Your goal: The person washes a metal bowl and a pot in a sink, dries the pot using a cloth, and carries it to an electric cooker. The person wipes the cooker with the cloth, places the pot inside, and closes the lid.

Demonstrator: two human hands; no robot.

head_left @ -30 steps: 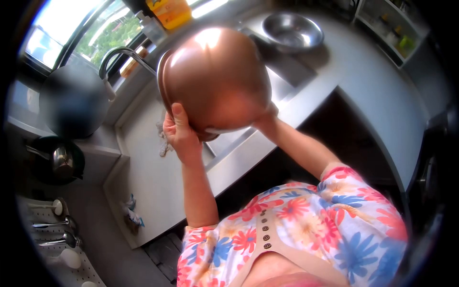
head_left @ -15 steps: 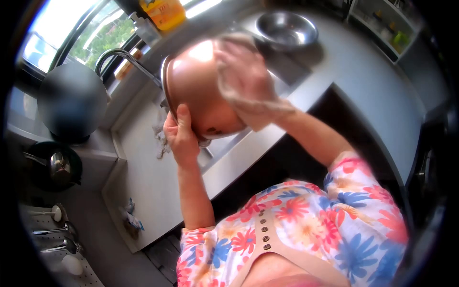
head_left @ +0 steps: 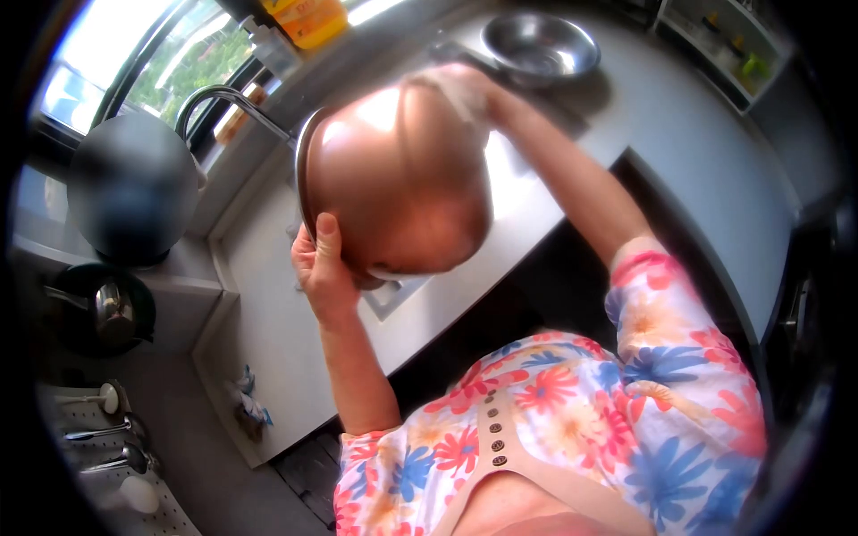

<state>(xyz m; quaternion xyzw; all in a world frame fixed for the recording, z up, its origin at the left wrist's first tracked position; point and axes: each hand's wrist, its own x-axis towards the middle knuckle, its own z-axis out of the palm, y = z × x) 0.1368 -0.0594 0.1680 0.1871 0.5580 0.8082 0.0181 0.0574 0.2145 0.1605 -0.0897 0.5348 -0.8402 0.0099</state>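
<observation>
A copper-coloured pot (head_left: 384, 179) is held up on its side above the counter, its rim facing left. My left hand (head_left: 323, 268) grips the pot at the rim, thumb on the outer wall and fingers behind the edge. At the pot's upper far side, my right hand (head_left: 469, 89) presses a pale cloth (head_left: 451, 96) against the surface. Its fingers are largely hidden behind the pot and the cloth. Behind the pot, a sink is partly covered, with a curved faucet (head_left: 228, 96) at its left.
A steel bowl (head_left: 541, 49) stands on the counter (head_left: 643, 116) at the back. Bottles, including a yellow one (head_left: 308, 20), line the window sill. A round dark pan (head_left: 134, 188) is at left, above a pot with a ladle-like utensil (head_left: 114, 308). Utensils (head_left: 112, 433) hang on a pegboard.
My right hand and the cloth have moved up and over to the pot's far side. The pot has shifted slightly left, turning a little, with my left hand still on its rim.
</observation>
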